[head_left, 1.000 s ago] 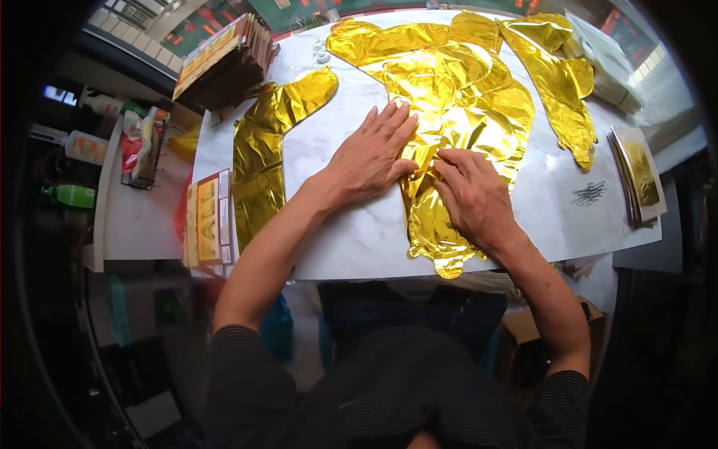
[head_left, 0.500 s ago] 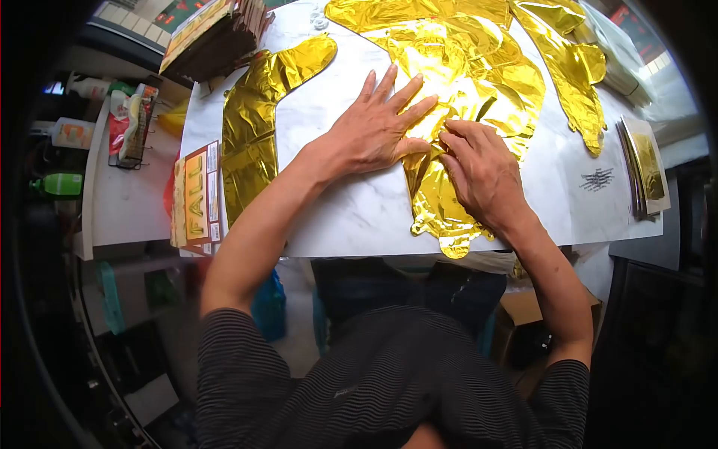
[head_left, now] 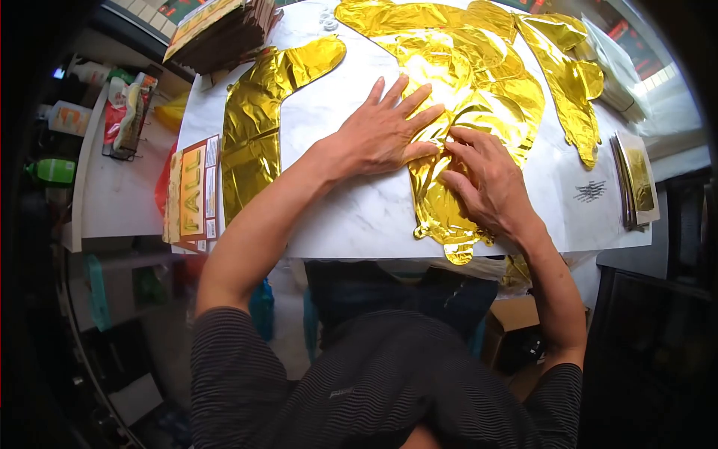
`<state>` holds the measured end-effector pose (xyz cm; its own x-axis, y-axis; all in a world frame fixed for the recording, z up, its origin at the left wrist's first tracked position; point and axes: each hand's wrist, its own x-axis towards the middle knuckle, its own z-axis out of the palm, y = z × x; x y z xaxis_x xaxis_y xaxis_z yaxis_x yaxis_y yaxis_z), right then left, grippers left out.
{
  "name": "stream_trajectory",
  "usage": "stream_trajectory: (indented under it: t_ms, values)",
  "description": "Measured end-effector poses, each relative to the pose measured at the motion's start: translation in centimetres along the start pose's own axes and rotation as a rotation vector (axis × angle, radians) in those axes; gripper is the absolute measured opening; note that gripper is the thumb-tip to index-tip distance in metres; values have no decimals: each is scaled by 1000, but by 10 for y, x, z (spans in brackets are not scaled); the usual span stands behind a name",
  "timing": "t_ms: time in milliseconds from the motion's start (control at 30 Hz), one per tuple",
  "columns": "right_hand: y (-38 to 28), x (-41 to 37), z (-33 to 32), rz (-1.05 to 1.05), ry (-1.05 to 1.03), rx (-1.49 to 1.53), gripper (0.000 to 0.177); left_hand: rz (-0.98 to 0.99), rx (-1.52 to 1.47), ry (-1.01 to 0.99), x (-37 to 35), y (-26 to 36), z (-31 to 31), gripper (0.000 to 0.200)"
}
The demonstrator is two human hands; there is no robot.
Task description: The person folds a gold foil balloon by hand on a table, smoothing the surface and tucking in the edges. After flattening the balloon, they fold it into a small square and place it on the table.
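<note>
A large gold foil sheet (head_left: 493, 97) lies on the white marbled table (head_left: 336, 217), its narrow lower end reaching the front edge. My left hand (head_left: 385, 135) rests flat with fingers spread, its fingertips and thumb on the foil's left edge. Beside it, my right hand (head_left: 486, 176) lies over the lower part of the foil, fingers bent, index fingertip pressed to the foil near my left thumb. Whether it pinches any foil is hidden. A separate curved gold foil piece (head_left: 254, 142) lies at the left, and another (head_left: 565, 90) at the right.
A stack of printed packets (head_left: 221, 37) stands at the back left. A packet marked FALL (head_left: 193, 194) lies at the left edge. Small dark strips (head_left: 591, 191) and a packet with gold foil (head_left: 638, 176) are at the right. An open cardboard box (head_left: 512, 318) sits below the table.
The view has shifted slightly. My right hand's fingers have shifted a little on the foil and its thumb sits further from the index finger. My left hand remains spread.
</note>
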<state>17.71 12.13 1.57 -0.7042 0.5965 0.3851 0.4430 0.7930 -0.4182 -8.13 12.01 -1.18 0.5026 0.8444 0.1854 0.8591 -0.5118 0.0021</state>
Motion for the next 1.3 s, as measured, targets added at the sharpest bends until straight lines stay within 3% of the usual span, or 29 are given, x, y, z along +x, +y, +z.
stream_trajectory:
  t_ms: [267,367,1100,1300]
  values:
    - [-31,-34,-14,-114,-191,-74,38,-7,-11,26,0,-1,4,77]
    - [-46,-42,-17,-145,-211,-129,45,-14,-15,15,1,0,4,79]
    - [-60,-52,-1,-181,-160,-80,50,-66,-60,29,2,5,6,82]
    - [-51,-46,-4,-199,-154,-35,38,-59,-48,27,1,5,7,81]
